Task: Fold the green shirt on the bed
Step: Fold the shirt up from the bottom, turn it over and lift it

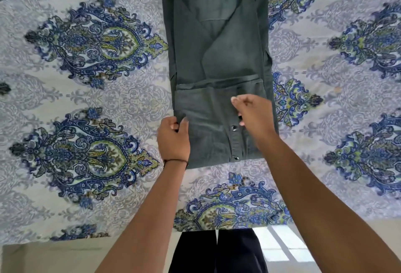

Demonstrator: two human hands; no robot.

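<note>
Folding green shirt (217, 44) on patterned bed (76, 90), centre frame.
Pinching its lower left edge with left hand (173, 137); curling right hand (252, 113) over snaps, grip unclear.

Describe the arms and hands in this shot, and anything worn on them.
Both forearms are bare, with no sleeves in view. The left hand has a thin dark band round its wrist. The right hand shows no watch or band at its wrist.
</note>
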